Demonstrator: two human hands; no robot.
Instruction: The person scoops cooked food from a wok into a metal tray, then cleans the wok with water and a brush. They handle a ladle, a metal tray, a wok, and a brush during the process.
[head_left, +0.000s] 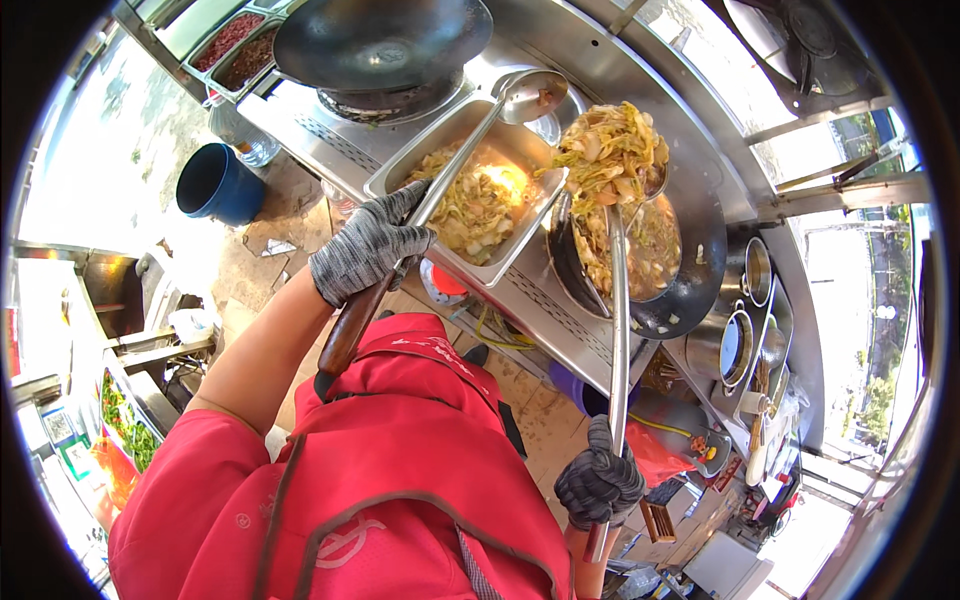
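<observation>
My left hand (375, 244), in a grey knitted glove, grips the handle of a metal ladle (534, 96), whose bowl hangs past the far edge of a rectangular steel pan. My right hand (600, 480), in a dark glove, is closed round a long metal handle (619, 337). At its far end a utensil, mostly hidden, carries a heap of cooked cabbage (611, 154) above the near-left part of a wok. More cabbage lies in broth in the wok (686, 300). The steel pan (491, 274) stands left of the wok and holds cabbage in liquid.
An empty black wok (382, 45) sits on a burner at the upper left, beside trays of minced food (229, 37). Steel pots (731, 349) stand right of the wok. Below are a blue bucket (221, 187), a gas cylinder (675, 427) and a yellow hose (495, 334).
</observation>
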